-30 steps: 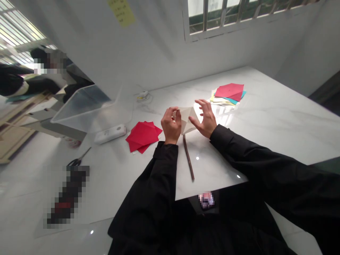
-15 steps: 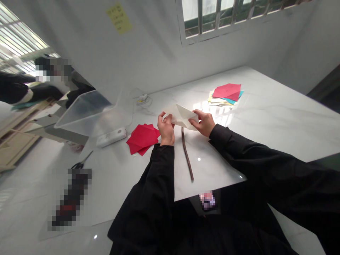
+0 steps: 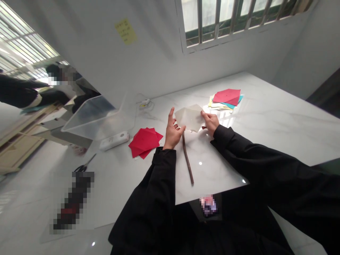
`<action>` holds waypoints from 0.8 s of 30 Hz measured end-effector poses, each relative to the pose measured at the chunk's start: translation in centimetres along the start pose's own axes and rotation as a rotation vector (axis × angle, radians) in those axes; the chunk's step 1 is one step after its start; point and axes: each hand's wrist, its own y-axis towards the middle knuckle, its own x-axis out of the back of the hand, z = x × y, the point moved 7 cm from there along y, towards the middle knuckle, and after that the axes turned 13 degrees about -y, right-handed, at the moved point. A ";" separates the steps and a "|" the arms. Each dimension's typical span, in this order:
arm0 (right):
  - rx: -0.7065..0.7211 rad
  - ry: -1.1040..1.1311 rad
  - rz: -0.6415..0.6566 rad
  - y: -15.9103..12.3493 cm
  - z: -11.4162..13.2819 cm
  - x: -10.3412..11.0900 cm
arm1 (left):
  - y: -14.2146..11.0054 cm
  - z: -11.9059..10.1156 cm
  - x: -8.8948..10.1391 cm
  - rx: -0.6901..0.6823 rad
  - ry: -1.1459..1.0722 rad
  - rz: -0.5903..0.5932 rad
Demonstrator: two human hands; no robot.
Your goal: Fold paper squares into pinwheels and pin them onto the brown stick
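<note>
A cream sheet of paper (image 3: 190,118) with bent, angular edges is held up above the table. On its right edge, the thumb and fingers of my right hand (image 3: 211,123) are closed. My left hand (image 3: 174,132) is at the left edge with its fingers apart: the index finger points up and the thumb touches the lower left of the paper. Below the paper lies a thin brown stick (image 3: 187,159), its upper end near my left thumb. Left of my left hand is a stack of red paper pieces (image 3: 145,142).
A pile of red, blue and cream papers (image 3: 227,98) lies at the back right. To the left are a clear plastic bin (image 3: 90,118), a white oblong device (image 3: 114,140) and scissors (image 3: 83,166). A yellow note (image 3: 125,32) is on the wall. Another person (image 3: 23,90) is at far left.
The paper has turned and now shows a broader face. My left hand has loosened, raising its index finger and spreading its fingers. My right hand keeps hold of the right edge.
</note>
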 end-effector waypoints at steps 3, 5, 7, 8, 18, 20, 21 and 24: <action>-0.122 0.119 -0.021 0.2 -0.5 0.2 | -0.2 -0.9 -0.2 -0.029 0.037 0.047; -0.168 0.182 -0.031 0.4 -0.8 0.4 | -0.3 -1.1 -0.1 -0.060 0.037 0.060; -0.184 0.227 -0.031 0.6 -1.1 0.4 | -0.2 -1.1 -0.1 -0.078 0.043 0.071; -0.186 0.240 -0.019 0.7 -1.3 0.2 | -0.2 -0.9 0.0 -0.072 0.050 0.074; 0.159 0.223 -0.003 1.0 0.1 0.4 | 0.7 1.5 1.8 0.042 -0.288 -0.067; 0.192 0.219 -0.002 1.0 0.4 0.8 | 0.8 1.9 2.0 0.061 -0.342 -0.086; 0.208 0.217 -0.004 1.0 0.6 1.0 | 0.8 2.0 2.1 0.064 -0.361 -0.105; 0.275 0.198 -0.005 1.0 1.1 1.3 | 0.8 2.3 2.7 0.084 -0.417 -0.165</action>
